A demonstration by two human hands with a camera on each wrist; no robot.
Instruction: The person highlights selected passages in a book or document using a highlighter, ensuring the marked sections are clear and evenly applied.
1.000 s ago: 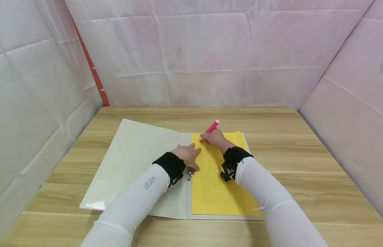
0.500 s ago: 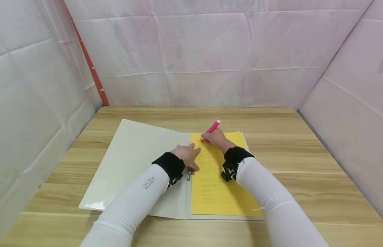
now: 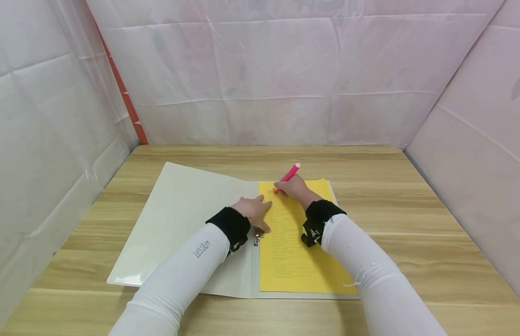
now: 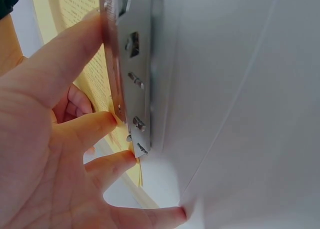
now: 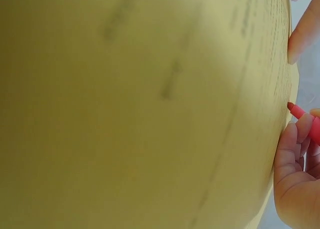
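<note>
Pink marker (image 3: 289,174): slim, tilted, cap end pointing to upper right, tip on the yellow sheet's top edge at frame centre. Yellow sheet (image 3: 299,261): printed text, lies flat in the open white folder (image 3: 180,219), clamped at its left margin.

Recording booth w/ white sheet walls (image 3: 285,70), wooden desk (image 3: 411,210).

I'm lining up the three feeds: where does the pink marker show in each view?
Head: pink marker above centre, gripped by the right hand, tip on the yellow sheet.
Left wrist: not in view.
Right wrist: marker tip at the right edge, between fingers.
Shared landmark: the yellow sheet, in all three.
</note>
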